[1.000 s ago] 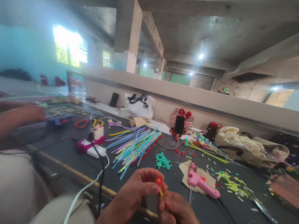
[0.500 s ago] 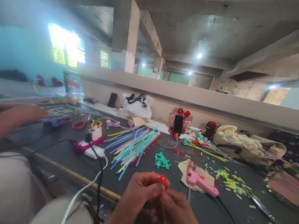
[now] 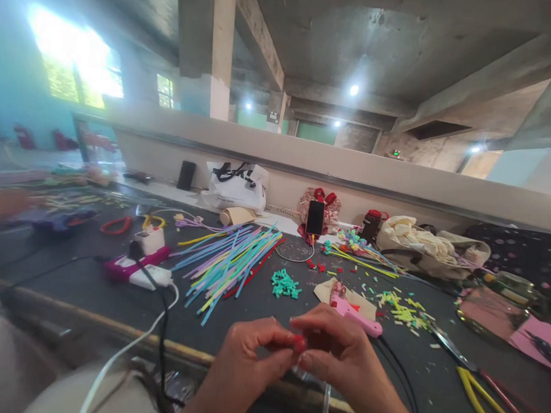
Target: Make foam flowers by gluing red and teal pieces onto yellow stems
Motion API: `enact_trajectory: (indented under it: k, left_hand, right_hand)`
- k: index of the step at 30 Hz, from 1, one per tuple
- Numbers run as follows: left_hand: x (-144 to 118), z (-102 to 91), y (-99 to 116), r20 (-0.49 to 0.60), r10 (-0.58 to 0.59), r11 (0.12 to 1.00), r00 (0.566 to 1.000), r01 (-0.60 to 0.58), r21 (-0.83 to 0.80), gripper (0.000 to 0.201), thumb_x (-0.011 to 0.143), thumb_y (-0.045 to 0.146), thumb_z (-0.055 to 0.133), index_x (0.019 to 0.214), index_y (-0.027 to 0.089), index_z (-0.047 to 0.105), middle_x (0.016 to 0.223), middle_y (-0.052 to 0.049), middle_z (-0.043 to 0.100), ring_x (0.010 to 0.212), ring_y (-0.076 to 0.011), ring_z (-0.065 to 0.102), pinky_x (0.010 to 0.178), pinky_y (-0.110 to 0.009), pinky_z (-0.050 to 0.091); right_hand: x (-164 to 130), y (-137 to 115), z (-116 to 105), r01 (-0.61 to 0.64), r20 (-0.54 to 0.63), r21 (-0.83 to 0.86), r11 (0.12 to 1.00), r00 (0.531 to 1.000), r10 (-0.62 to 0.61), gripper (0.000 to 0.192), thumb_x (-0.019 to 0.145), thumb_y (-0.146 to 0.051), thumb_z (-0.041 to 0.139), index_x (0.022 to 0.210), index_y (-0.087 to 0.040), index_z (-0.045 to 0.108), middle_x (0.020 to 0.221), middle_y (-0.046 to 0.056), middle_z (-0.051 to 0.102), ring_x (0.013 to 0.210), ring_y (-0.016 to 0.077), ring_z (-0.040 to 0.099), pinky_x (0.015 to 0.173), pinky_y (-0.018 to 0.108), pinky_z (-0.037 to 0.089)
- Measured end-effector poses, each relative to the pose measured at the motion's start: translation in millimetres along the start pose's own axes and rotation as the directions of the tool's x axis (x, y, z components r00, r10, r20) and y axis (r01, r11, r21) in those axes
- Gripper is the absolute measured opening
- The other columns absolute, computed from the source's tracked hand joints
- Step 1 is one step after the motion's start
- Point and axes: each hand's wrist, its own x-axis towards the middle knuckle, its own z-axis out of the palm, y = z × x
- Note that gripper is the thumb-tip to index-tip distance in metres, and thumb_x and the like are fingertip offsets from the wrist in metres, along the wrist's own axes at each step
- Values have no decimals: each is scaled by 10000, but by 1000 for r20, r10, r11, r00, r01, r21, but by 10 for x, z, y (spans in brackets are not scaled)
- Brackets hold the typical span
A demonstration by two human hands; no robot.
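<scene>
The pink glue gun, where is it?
The pink glue gun lies on a scrap of brown paper on the dark table, just beyond the right hand, between the teal bits and the yellow-green scraps.

The bundle of sticks [image 3: 229, 262] lies on the table [image 3: 68, 285], right of the power strip [image 3: 136, 270]. The glue gun [image 3: 355, 313] lies further right, the phone [image 3: 315, 218] far behind.

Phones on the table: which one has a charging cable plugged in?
The phone propped against the red-patterned bag, with a cable looping from its bottom edge. The other dark phone leans on the wall, no cable visible.
</scene>
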Motion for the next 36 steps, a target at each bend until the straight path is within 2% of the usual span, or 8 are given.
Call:
enact_trajectory:
  k: [5, 10, 13, 18, 21, 24, 31, 36]
  left_hand:
    - [3, -4, -24, 25, -17, 999, 1000, 16, 50, 151, 670, 274, 584, 611, 171, 679, 551, 3, 581, 544, -126, 497, 526, -198, 366]
    - [2, 18, -40, 22, -157, 988, 987, 157, -10, 156, 654, 293, 587, 653, 152, 655, 545, 18, 568, 535, -115, 465, 503, -191, 346]
    - [1, 27, -65, 36, -210, 973, 977, 213, -87, 160, 641, 304, 602, 624, 145, 605, 522, 41, 515, 506, -93, 414, 479, -185, 316]
    - [21, 22, -127, 143, -239, 933, 960, 268, -242, 124, 625, 260, 619, 646, 145, 578, 523, 54, 510, 489, -80, 403, 479, -184, 300]
    - [33, 19, -137, 120, -250, 929, 961, 272, -249, 145, 642, 284, 606, 657, 143, 579, 522, 49, 517, 482, -81, 407, 473, -185, 296]
    - [34, 29, -122, 100, -248, 940, 963, 265, -216, 139, 659, 281, 587, 636, 144, 576, 522, 42, 526, 482, -84, 416, 469, -186, 303]
    - [24, 79, -123, 46, -230, 958, 972, 234, -163, 154, 677, 287, 574, 620, 146, 550, 473, 64, 462, 458, -73, 396, 447, -183, 302]
    - [32, 56, -126, 45, -264, 934, 963, 267, -238, 173, 672, 314, 588, 655, 144, 558, 494, 54, 499, 451, -71, 437, 443, -180, 322]
  right_hand:
    - [0, -10, 2, 70, 4, -96, 993, 998, -70, 151, 695, -254, 629, 835, -216, 670, 710, 24, 551, 684, 140, 508, 579, 241, 381]
    - [4, -3, 14, 38, -9, -112, 993, 999, -39, 107, 690, -223, 629, 776, -173, 667, 689, 22, 557, 633, 121, 513, 553, 222, 375]
    - [10, 16, 23, -19, -34, -108, 994, 999, 16, 65, 674, -176, 625, 730, -158, 650, 664, 10, 550, 607, 112, 504, 534, 213, 372]
    - [23, 36, 28, -125, -68, -95, 988, 991, 119, 49, 660, -152, 596, 699, -154, 625, 641, -7, 533, 579, 106, 493, 507, 207, 370]
    - [34, 46, 33, -148, -95, -93, 985, 986, 139, 36, 655, -153, 587, 684, -156, 610, 617, -21, 507, 551, 93, 473, 487, 195, 361]
    - [47, 58, 40, -146, -123, -160, 976, 984, 127, 39, 656, -144, 570, 676, -156, 601, 601, -25, 500, 533, 87, 461, 472, 188, 352]
    - [36, 86, 32, -52, -133, -280, 959, 991, 15, 173, 650, -169, 604, 821, -181, 619, 622, -26, 517, 557, 94, 477, 495, 191, 362]
    - [11, 107, 21, -116, -115, -189, 975, 989, 96, 344, 633, -215, 642, 971, -196, 579, 652, -21, 570, 575, 103, 512, 519, 199, 393]
